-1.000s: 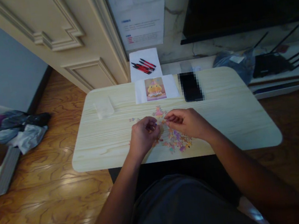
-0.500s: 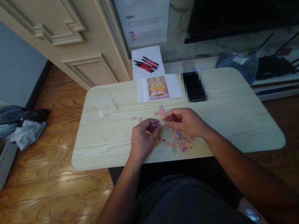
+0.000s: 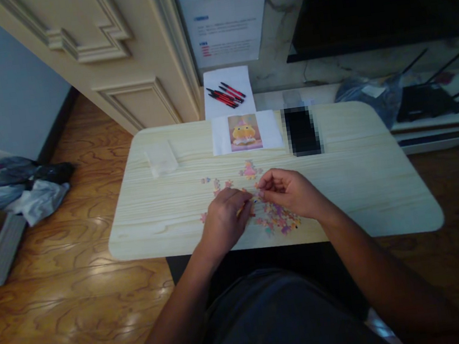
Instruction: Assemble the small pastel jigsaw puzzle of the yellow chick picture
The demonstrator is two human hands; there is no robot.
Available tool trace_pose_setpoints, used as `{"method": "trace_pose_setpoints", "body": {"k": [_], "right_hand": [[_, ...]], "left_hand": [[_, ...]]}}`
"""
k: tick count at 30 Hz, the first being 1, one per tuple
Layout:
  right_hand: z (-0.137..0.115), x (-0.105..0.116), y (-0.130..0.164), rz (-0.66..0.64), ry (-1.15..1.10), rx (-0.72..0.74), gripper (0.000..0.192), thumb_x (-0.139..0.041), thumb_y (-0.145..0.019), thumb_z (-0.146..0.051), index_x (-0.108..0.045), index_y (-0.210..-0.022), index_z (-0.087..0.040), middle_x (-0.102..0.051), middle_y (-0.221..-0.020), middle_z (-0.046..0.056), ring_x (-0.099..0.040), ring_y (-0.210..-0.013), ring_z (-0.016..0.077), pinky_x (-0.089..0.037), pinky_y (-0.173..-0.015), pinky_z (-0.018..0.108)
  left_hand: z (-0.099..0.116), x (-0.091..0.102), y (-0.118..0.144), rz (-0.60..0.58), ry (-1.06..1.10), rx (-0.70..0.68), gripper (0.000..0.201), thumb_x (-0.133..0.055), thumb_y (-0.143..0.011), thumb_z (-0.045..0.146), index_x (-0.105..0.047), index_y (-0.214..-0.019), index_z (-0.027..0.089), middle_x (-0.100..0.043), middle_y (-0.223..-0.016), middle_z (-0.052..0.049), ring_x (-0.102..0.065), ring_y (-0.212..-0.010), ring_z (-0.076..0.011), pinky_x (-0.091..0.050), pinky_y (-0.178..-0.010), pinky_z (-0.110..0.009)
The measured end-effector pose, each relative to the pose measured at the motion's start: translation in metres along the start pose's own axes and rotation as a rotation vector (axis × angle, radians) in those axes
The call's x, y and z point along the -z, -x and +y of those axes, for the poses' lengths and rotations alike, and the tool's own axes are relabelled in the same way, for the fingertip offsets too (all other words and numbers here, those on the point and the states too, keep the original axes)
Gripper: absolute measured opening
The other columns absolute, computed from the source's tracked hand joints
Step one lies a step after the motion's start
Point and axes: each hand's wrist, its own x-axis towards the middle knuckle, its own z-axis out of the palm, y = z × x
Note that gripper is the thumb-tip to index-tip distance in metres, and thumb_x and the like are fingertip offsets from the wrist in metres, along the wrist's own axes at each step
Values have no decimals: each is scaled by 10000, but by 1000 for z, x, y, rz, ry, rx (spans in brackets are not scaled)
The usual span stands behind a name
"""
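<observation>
My left hand (image 3: 227,213) and my right hand (image 3: 290,191) meet over the middle of the table, fingertips pinched close together. Between them is a small yellowish jigsaw piece (image 3: 256,197), partly covered by the fingers; whether it is one piece or two joined I cannot tell. Just beyond the hands lies a small joined cluster of pink and yellow jigsaw pieces (image 3: 249,170). A pile of loose jigsaw pieces (image 3: 282,221) spreads below my right hand. More pieces lie around my left hand, some hidden under it.
A printed sheet with a yellow cartoon picture (image 3: 244,133) lies at the table's (image 3: 361,177) back edge. Beside it is a pixelated dark object (image 3: 302,131). A translucent packet (image 3: 161,158) sits at the left. Several red pens (image 3: 225,94) rest on paper behind the table.
Both hands have come slightly nearer my body, still pinching together. The joined cluster and some loose pieces beyond my left hand show more fully now. The view has shifted slightly.
</observation>
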Motion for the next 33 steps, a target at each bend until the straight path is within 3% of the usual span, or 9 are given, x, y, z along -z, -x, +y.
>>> {"method": "trace_pose_setpoints", "body": {"k": [11, 15, 24, 28, 33], "right_hand": [[-1, -2, 0, 6, -52, -13, 323, -903, -906, -463, -671, -944, -242, -740, -836, -12, -708, -767, 163, -570, -735, 312], [1, -1, 2, 33, -21, 7, 280, -875, -940, -452, -690, -976, -245, -764, -856, 3, -726, -782, 173, -576, -729, 315], [3, 3, 6, 197, 60, 95, 234, -852, -954, -433, -709, -947, -247, -748, -832, 4, -697, -712, 167, -559, -670, 315], [3, 3, 7, 184, 98, 95, 186, -830, -975, -413, -740, -963, -251, -759, -859, 12, -691, -741, 178, -558, -685, 325], [-8, 6, 10, 112, 244, 108, 102, -780, -1000, -355, -779, -984, -254, -779, -862, 15, -683, -743, 184, -553, -694, 330]], "left_hand": [[-1, 4, -6, 76, -20, -127, 106, -701, -1067, 157, -775, -991, 164, -809, -886, -69, -754, -827, -213, -650, -874, -378], [-3, 6, -6, 72, -37, -128, 119, -704, -1071, 166, -787, -985, 170, -816, -884, -71, -756, -827, -218, -645, -878, -385], [-30, 2, -18, 52, -104, 70, 124, -762, -993, 138, -850, -926, 193, -818, -885, -77, -720, -855, -246, -584, -801, -385], [-38, -4, -29, 40, -139, 162, 136, -762, -972, 135, -868, -913, 195, -795, -852, -75, -696, -868, -256, -570, -816, -395], [-42, -10, -36, 3, -150, 176, 177, -745, -956, 111, -873, -874, 202, -783, -843, -79, -682, -876, -260, -562, -814, -396]]}}
